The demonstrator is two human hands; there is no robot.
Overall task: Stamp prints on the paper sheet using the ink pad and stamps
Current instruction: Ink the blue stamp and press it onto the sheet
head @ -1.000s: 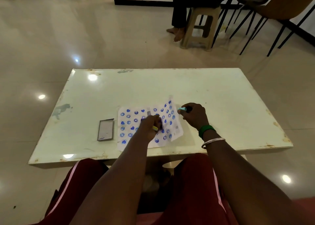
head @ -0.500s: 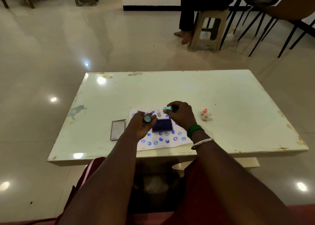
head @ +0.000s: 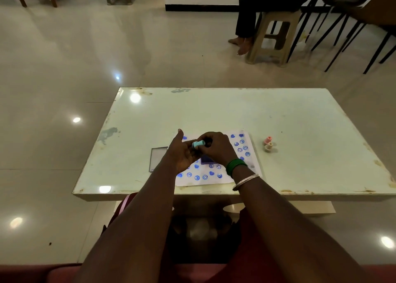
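Both hands meet above the paper sheet point(head: 216, 181): right hand point(head: 216, 148) pinches the teal stamp point(head: 198, 143), left hand point(head: 182, 154) spread beside it. Best ink it squarely on the ink pad point(head: 206, 160), at the hands' six o'clock.

Light blue stamp point(head: 198, 143) between both hands; white paper sheet point(head: 244, 154) under them with blue smiley and heart prints; pink stamp point(head: 267, 140) and cream stamp point(head: 268, 147) right of hands; green bangle point(head: 234, 166), silver bangle point(head: 245, 182).
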